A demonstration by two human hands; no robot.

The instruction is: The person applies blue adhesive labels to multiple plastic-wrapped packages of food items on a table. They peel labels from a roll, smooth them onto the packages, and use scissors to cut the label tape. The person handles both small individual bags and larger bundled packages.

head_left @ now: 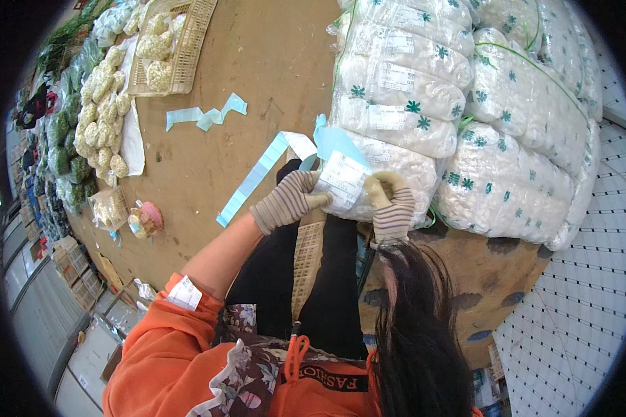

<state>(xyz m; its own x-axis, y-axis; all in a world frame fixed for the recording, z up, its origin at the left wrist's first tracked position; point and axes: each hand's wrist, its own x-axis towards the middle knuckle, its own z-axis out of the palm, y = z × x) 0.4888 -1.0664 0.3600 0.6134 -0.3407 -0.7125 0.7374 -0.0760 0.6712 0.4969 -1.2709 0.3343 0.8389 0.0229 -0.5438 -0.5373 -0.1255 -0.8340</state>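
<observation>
Both my hands wear cream gloves with thin dark stripes. A white printed label [342, 179] is stretched between them, joined to light blue label backing [344, 146] above it. My left hand [289, 200] pinches its left edge between thumb and fingers. At the opposite side, my right hand [392, 207] has its fingertips closed on the label's edge. From beside the left hand a folded blue backing strip [252, 182] trails down to the left. Just beyond the label lie clear plastic packs [396, 115] of whitish contents, several with white labels stuck on.
More bundled packs [515, 177], tied with green string, are stacked at the right. A loose backing strip [206, 117] lies on the brown surface [278, 62]. Far left are a plastic crate [196, 48], bagged pale produce [104, 111] and green bags [59, 149]. Another label [183, 293] clings to my left sleeve.
</observation>
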